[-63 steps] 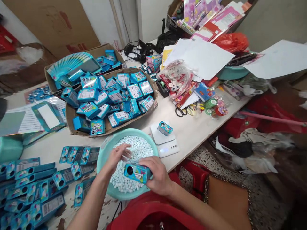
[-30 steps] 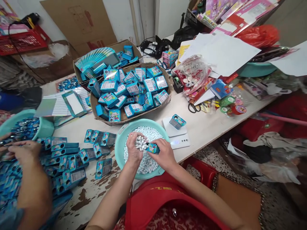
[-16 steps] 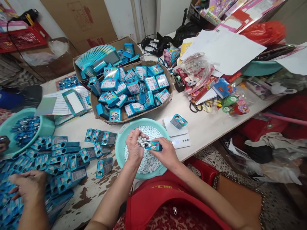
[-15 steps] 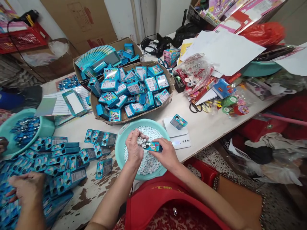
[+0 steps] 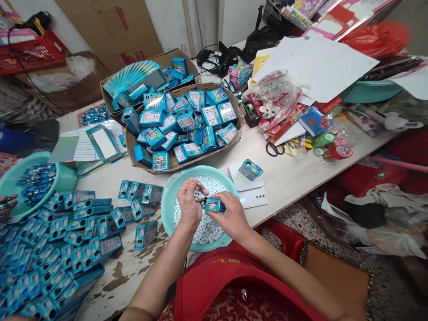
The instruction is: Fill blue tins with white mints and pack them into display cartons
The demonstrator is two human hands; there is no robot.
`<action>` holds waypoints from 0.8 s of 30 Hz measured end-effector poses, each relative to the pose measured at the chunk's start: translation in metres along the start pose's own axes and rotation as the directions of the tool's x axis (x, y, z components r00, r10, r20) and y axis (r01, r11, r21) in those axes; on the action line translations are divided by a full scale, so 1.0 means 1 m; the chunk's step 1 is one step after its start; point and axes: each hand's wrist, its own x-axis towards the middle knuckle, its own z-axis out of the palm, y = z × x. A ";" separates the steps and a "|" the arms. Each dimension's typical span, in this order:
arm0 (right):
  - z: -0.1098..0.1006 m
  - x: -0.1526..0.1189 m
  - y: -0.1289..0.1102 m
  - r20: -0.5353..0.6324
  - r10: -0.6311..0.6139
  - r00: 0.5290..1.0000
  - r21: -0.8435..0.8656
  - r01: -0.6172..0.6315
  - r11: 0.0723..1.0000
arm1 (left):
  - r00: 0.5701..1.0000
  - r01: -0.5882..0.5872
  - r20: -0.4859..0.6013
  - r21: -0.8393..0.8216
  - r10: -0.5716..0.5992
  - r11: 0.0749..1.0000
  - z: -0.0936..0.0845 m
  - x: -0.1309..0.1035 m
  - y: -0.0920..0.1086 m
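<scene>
My left hand (image 5: 190,203) is cupped around a small heap of white candies (image 5: 199,196). In my right hand (image 5: 232,214) is a small blue candy box (image 5: 213,205), gripped between thumb and fingers, its open end turned toward the candies in my left palm. Both hands are over a mint-green basin (image 5: 168,223) filled with more loose white candies (image 5: 209,229). Right of the basin, another blue box (image 5: 250,169) rests on a white digital scale (image 5: 247,198).
Filled blue boxes crowd a cardboard carton (image 5: 239,129) behind the basin. Rows of blue boxes (image 5: 87,249) stand at left, beside a green tub (image 5: 67,178) of shiny blue pieces and a co-worker's hand (image 5: 8,203). Scissors (image 5: 274,149) and bagged items lie at right.
My hands stay over the basin; the box in my right hand shifts slightly against my left palm. The co-worker's nearer hand has withdrawn from above the box rows toward the lower left edge.
</scene>
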 end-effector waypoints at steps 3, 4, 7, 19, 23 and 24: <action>0.001 0.000 0.001 -0.015 0.022 1.000 0.019 -0.022 1.000 | 1.000 0.019 -0.003 -0.032 -0.019 0.999 0.002 0.000 -0.001; 0.001 0.000 0.001 -0.021 0.031 0.999 0.027 -0.030 0.999 | 1.000 0.020 0.005 -0.031 -0.019 0.999 0.003 0.000 -0.001; 0.001 0.001 0.003 -0.040 0.040 0.998 0.064 -0.037 0.997 | 0.999 0.001 0.041 -0.010 -0.001 1.000 0.003 -0.001 -0.002; 0.008 0.004 0.010 -0.085 0.044 0.995 0.260 -0.021 0.965 | 0.985 -0.113 0.123 -0.059 0.119 0.992 0.002 -0.006 -0.002; 0.006 0.006 0.017 -0.054 0.084 0.995 0.351 -0.060 0.935 | 0.985 -0.081 0.148 -0.064 0.089 0.995 -0.005 0.004 -0.003; 0.004 0.005 0.018 -0.051 0.100 0.994 0.371 -0.074 0.926 | 0.988 -0.079 0.131 -0.054 0.085 0.995 -0.010 0.011 -0.006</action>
